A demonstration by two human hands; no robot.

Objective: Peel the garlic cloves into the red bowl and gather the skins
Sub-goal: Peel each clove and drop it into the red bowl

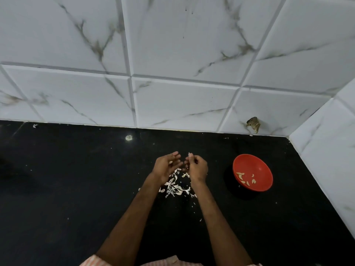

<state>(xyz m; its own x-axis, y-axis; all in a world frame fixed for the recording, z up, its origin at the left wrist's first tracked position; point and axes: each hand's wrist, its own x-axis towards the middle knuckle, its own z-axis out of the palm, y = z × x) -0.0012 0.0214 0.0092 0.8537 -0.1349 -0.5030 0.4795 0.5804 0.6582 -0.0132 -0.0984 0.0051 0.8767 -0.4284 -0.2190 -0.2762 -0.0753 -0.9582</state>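
Black glossy desk [76, 189], flecked with pale crumbs, backed by white veined tiles [182, 54] that turn a corner at far right; a chipped spot [253, 124] sits low on the wall. Over the middle, the left hand [165, 167] is loosely open with a pale bit lying on it, and the right hand [198, 167] has its grip pinched on a garlic piece [190, 154]. Skins [175, 186] are heaped on the desk under the hands; the red bowl [257, 163] stands well apart to the right, holding peeled cloves [241, 175].

No word, number, brand or sign can be read anywhere. The red bowl [257, 164] bears no legible mark, the marbled wall tiles [182, 100] show no lettering (only grey veining and a few dark specks), and the black counter [76, 179] carries none either.
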